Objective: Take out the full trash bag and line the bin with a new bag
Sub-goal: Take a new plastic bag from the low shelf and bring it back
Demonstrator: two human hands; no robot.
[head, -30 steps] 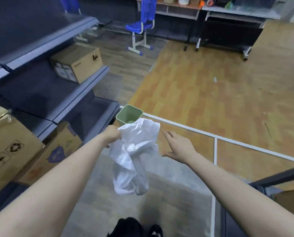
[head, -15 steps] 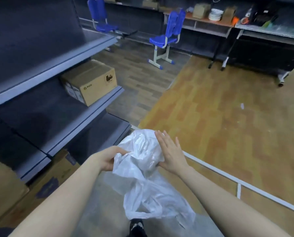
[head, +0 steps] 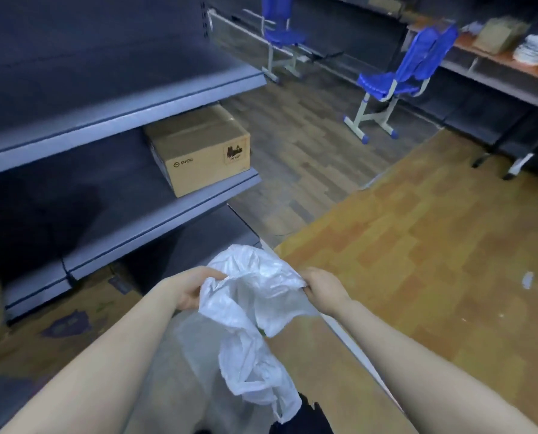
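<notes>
Held out in front, both forearms bare. Gripped the white plastic bag (head: 249, 311) at its bunched top from two sides, clear of the floor: left hand (head: 190, 288) with fingers curled round the near-left fold, right hand (head: 321, 289) with fingers pinched tight on the right edge. Hung crumpled between the wrists, tail trailing down toward a dark shoe (head: 302, 418) at the bottom of the view. Could not tell whether the bag's mouth was open.

Underfoot, grey floor (head: 180, 355), a white line (head: 352, 343) running away under the right forearm, orange wood-pattern flooring (head: 433, 261) beyond it with a small white scrap (head: 527, 279) lying on it.

Off to the left, dark metal shelving (head: 155, 227), flattened printed cardboard (head: 73, 321) at its foot. On the middle shelf, at its front right corner, a sealed brown carton (head: 199, 148) marked PICO.

Further back, two blue chairs (head: 396, 79) on brown plank floor, the nearer one angled away. Far right, a long counter (head: 499, 62) carrying a cardboard box (head: 497, 34) and a stack of white plates (head: 535, 50) near its right end.
</notes>
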